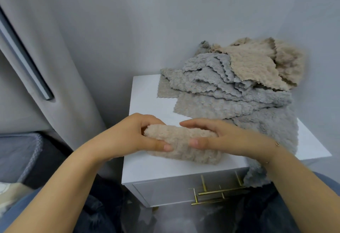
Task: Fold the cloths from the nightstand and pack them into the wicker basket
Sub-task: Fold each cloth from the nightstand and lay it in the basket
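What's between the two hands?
In the head view, the folded beige cloth lies between the left hand and the right hand; both hold it on the white nightstand.

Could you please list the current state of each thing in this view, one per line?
Beige cloth: folded into a thick bundle, held at the nightstand's front edge.
Left hand: grips the bundle's left end.
Right hand: holds its right end.
Cloth pile: unfolded, heaped; one grey cloth hangs over the front.
Nightstand: drawer closed.
Wicker basket: not in view.
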Demonstrator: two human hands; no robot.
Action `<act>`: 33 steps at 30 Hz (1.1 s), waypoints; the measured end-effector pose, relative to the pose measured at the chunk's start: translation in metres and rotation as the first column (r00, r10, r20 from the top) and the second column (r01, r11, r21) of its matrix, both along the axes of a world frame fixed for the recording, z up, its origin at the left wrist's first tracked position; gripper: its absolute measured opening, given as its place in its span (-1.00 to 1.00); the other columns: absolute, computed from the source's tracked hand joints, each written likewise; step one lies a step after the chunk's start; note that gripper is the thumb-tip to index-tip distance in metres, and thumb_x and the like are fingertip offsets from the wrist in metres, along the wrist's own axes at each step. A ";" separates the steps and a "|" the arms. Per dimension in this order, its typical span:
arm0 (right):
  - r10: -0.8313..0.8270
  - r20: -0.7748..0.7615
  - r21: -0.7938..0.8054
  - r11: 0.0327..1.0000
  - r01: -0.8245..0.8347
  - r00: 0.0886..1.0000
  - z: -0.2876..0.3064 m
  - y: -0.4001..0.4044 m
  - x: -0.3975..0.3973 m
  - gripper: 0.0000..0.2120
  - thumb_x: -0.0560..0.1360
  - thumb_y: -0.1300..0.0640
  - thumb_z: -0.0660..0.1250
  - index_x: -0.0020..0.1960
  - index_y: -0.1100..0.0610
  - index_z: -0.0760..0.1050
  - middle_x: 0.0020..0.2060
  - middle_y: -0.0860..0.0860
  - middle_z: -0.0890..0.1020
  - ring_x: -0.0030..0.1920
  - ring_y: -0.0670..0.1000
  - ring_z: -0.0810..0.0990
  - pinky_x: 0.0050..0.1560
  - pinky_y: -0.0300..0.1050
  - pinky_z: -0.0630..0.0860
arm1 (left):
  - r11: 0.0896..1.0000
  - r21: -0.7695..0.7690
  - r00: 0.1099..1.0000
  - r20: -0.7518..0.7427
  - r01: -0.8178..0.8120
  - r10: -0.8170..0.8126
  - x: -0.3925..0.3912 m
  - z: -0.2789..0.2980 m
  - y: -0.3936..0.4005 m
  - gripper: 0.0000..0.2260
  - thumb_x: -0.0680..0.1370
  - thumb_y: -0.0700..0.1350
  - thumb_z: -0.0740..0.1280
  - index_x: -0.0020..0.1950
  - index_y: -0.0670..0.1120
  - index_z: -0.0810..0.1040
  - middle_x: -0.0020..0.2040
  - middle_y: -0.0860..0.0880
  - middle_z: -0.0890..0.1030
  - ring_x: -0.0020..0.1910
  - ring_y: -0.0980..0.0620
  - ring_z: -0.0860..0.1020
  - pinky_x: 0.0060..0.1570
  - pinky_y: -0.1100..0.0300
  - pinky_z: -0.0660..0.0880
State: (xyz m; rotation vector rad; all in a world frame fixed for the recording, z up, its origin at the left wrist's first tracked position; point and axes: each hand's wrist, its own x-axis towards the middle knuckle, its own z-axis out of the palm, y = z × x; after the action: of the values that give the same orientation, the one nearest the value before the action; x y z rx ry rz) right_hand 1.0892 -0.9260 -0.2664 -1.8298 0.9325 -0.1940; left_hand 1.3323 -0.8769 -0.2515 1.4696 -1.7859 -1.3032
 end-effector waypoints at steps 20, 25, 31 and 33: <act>-0.479 0.154 -0.011 0.874 0.487 0.864 0.032 0.121 -0.110 -0.67 0.54 -0.10 0.17 0.20 0.04 0.49 -0.04 0.01 0.65 -0.01 -0.05 0.64 -0.08 -0.26 0.55 | 0.996 -0.040 0.951 -0.295 0.081 -0.089 -0.125 0.023 0.004 -0.75 0.49 0.01 0.39 0.11 -0.03 0.67 0.02 0.02 0.71 0.05 0.04 0.65 0.15 0.14 0.56; -0.679 0.254 0.038 0.718 0.695 0.688 0.035 0.184 -0.154 -0.69 0.54 -0.04 0.14 0.22 -0.03 0.49 -0.02 -0.12 0.69 0.02 -0.15 0.65 -0.11 -0.37 0.51 | 0.986 -0.041 0.899 -0.405 0.162 -0.165 -0.180 0.034 0.036 -0.78 0.60 -0.10 0.30 0.22 -0.02 0.62 0.10 0.04 0.69 0.12 0.08 0.63 0.18 0.14 0.55; -0.817 0.386 0.200 0.527 0.826 0.428 0.017 0.244 -0.202 -0.72 0.55 -0.17 0.20 0.20 -0.18 0.53 0.13 -0.14 0.66 0.16 -0.12 0.62 0.17 -0.25 0.53 | 0.972 -0.032 0.891 -0.394 0.232 -0.225 -0.243 0.038 0.069 -0.77 0.56 -0.18 0.36 0.20 -0.02 0.62 0.10 0.11 0.68 0.09 0.14 0.64 0.20 0.17 0.53; -0.852 0.403 0.250 0.453 0.856 0.333 0.009 0.268 -0.218 -0.74 0.53 -0.09 0.19 0.16 -0.18 0.56 0.10 -0.14 0.68 0.14 -0.12 0.63 0.12 -0.27 0.55 | 0.953 -0.024 0.889 -0.352 0.303 -0.292 -0.266 0.031 0.081 -0.79 0.56 -0.17 0.36 0.17 0.01 0.63 0.10 0.13 0.68 0.09 0.17 0.63 0.19 0.20 0.53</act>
State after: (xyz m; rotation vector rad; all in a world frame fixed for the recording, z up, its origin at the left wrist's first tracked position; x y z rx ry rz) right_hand 0.8709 -0.6578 -0.2575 -0.9820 1.4435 -1.2792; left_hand 1.0661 -0.7962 -0.2201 0.9187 -1.7961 -1.6340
